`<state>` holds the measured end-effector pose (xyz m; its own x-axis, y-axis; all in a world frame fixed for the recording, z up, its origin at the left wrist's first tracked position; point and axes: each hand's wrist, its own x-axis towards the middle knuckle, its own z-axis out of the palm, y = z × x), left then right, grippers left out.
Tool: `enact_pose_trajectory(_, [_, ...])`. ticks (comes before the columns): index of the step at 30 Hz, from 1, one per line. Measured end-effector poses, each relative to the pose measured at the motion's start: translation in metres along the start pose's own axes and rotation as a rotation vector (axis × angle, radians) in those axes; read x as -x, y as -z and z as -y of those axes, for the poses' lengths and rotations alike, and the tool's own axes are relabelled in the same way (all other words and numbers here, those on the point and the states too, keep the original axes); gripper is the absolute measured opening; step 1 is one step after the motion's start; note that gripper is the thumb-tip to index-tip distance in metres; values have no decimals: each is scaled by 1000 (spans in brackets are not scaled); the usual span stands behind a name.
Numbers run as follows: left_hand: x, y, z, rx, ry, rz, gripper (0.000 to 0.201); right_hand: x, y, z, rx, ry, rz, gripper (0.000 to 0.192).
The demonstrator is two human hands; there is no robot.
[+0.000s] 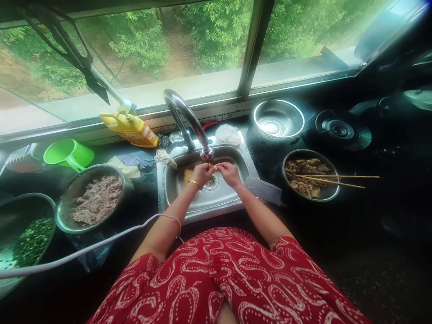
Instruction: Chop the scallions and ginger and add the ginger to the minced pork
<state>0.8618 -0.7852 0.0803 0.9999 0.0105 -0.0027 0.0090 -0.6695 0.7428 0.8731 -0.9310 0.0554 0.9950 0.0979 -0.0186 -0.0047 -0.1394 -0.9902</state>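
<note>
Both hands (216,173) over sink (236,198), below faucet (189,121); bowls alongside

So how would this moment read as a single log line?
left hand + right hand: pinching small yellowish piece together | under faucet | over sink | no water visible

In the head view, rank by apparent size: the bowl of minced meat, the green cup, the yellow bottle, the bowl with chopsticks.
1. bowl of minced meat, largest
2. bowl with chopsticks, slightly smaller
3. yellow bottle and green cup, too alike to rank
</note>
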Motion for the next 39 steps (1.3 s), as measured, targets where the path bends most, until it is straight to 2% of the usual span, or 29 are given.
enact_pose_trajectory(4, [-2, 1, -4, -39, 35, -63, 13, 0, -3, -1, -184, -79, -2, 18])
enact_pose_trajectory(8, [-3, 8, -8, 104, 137, -69, 23, 0, -4, 5, -283, -123, -25, 21])
enact_pose_trajectory(12, [-2, 11, -7, 219, 120, -76, 11, 0, -1, 5, -209, -85, -25, 22])
enact_pose_trajectory(15, [1, 10, -5, 266, 90, -2, 10, 2, 1, 5, -73, -13, -23, 19])
enact_pose_trajectory(21, [0, 9, -6, 197, 79, 28, 10, 5, 2, 15, 128, 118, -34, 13])
enact_pose_trajectory(27, [-4, 6, -4, 155, 66, 43, 11, 5, 5, 17, 138, 160, 0, 11])
enact_pose_trajectory(31, [-6, 8, -5, 117, 105, 13, 13, 3, 0, 10, -32, 60, -16, 11])
enact_pose_trajectory(36, [-8, 8, 1, 197, 157, -53, 22, -3, -11, 2, -491, -299, -39, 27])
enact_pose_trajectory(39, [-4, 2, 6, 358, 114, -53, 14, -4, -15, 2, -627, -436, 6, 29])
